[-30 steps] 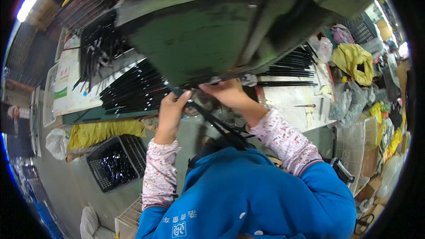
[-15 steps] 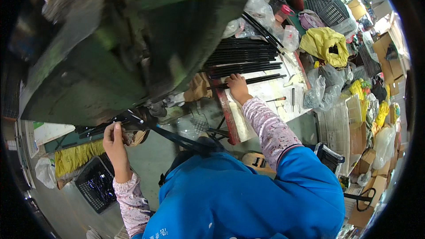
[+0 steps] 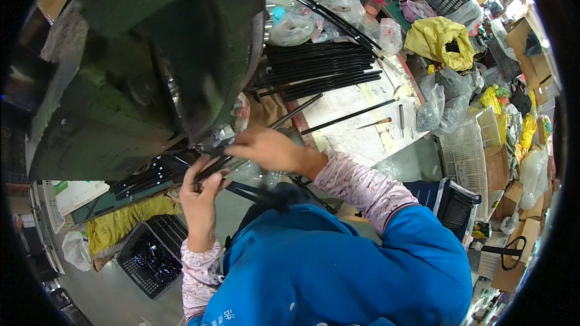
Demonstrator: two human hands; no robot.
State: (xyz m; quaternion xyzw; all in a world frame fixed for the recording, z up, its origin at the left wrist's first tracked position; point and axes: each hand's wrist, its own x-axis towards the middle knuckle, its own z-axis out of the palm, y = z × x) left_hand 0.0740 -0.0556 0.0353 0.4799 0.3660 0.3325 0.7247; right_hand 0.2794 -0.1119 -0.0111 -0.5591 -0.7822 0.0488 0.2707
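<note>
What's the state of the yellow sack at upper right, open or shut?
Open: the yellow sack has a gaping mouth, showing a dark inside. What it holds, cannot tell.

The black rods (image 3: 323, 65) looked smooth and glossy. The green machine (image 3: 115, 108) seemed rough metal, the blue jacket (image 3: 344, 265) matt cloth.

Right hand (image 3: 266, 147) blurred, green machine (image 3: 103, 118) cropped above
</note>
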